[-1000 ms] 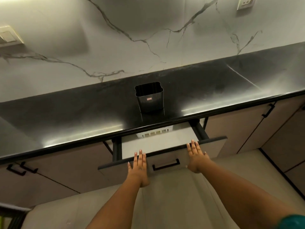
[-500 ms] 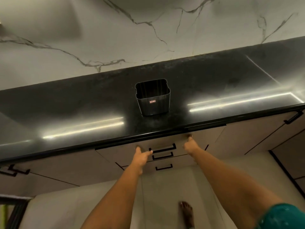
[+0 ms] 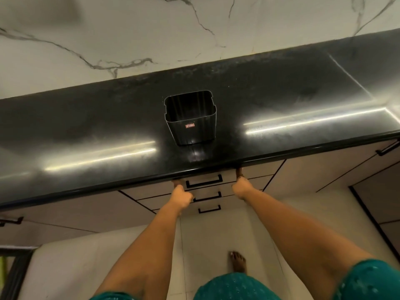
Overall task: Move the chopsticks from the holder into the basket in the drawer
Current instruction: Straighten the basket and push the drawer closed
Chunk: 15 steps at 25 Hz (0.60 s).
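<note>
Black countertop (image 3: 86,126) carries the empty holder (image 3: 191,124); below it the top drawer (image 3: 216,180), open 1 second ago, is now shut, both flat, ungripping hands (image 3: 180,194) (image 3: 241,188) pressing its front. Chopsticks and basket are hidden.

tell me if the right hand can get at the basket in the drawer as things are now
Probably not. The top drawer looks pushed shut under the countertop edge, so the basket is out of sight. The right hand rests against the drawer front and would likely need to pull it open first.
</note>
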Each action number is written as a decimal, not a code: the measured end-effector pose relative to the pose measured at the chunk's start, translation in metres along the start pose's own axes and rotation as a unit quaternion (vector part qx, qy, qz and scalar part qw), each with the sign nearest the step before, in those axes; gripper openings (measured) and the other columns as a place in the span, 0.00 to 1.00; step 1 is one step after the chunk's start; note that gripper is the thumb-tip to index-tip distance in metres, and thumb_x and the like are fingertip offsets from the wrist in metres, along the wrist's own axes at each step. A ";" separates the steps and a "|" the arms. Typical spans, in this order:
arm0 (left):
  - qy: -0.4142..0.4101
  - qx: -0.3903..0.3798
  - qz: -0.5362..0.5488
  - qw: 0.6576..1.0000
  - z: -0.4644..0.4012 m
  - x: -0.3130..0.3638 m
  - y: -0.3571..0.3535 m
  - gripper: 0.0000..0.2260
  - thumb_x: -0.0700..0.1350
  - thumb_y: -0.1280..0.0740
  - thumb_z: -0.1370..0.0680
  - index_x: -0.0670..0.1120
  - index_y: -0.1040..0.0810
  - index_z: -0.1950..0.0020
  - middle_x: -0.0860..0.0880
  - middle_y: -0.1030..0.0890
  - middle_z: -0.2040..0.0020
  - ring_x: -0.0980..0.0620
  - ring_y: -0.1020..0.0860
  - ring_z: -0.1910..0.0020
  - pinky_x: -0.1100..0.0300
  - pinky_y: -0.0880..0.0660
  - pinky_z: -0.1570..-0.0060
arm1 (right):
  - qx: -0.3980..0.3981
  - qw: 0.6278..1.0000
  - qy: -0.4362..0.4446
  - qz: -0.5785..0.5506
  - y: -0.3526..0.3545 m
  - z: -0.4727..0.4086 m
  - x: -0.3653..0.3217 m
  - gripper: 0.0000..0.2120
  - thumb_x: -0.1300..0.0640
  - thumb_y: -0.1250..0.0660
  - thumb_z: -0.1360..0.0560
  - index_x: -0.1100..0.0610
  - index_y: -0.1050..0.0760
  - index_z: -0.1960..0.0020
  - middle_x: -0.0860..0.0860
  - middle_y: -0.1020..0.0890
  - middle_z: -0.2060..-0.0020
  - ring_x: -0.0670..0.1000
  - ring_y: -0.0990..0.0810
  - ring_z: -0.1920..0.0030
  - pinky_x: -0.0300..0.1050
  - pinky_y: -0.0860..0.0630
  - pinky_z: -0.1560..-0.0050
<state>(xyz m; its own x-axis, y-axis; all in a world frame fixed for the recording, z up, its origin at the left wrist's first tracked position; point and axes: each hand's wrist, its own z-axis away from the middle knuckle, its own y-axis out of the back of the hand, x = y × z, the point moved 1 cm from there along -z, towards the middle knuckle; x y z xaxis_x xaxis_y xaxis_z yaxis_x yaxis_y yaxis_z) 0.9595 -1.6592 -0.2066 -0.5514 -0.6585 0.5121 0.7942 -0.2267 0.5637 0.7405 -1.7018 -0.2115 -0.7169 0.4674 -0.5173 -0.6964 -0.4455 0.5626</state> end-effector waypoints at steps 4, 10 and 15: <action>-0.060 0.051 -0.053 0.995 0.024 0.005 0.005 0.24 0.48 0.35 0.22 0.39 0.37 0.31 0.37 0.27 0.35 0.39 0.26 0.39 0.52 0.27 0.45 | 0.054 0.998 0.006 -0.003 0.007 0.019 0.000 0.23 0.60 0.43 0.19 0.60 0.40 0.26 0.61 0.32 0.29 0.60 0.28 0.33 0.51 0.31 0.33; -0.406 0.264 -0.242 0.841 0.091 0.026 0.027 0.12 0.53 0.41 0.21 0.48 0.22 0.54 0.50 0.19 0.61 0.48 0.21 0.61 0.54 0.25 0.63 | 0.282 0.896 0.338 0.066 -0.011 0.093 -0.029 0.08 0.59 0.41 0.20 0.60 0.24 0.49 0.56 0.21 0.56 0.55 0.24 0.54 0.52 0.24 0.51; -0.459 0.362 -0.234 0.777 0.123 0.087 0.089 0.20 0.51 0.43 0.20 0.41 0.27 0.34 0.41 0.23 0.35 0.42 0.27 0.35 0.48 0.35 0.32 | 0.351 0.842 0.390 0.122 0.033 0.139 -0.124 0.23 0.51 0.45 0.19 0.61 0.35 0.28 0.58 0.32 0.28 0.57 0.39 0.26 0.54 0.41 0.26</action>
<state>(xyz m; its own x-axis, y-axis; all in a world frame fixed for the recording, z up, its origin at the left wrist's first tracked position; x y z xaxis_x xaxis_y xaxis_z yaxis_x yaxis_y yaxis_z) 0.9505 -1.6485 -0.0317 -0.9502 0.2382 0.2010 0.2838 0.3951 0.8737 0.8112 -1.6684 -0.0394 -0.8296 -0.3394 -0.4433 -0.5311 0.2348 0.8141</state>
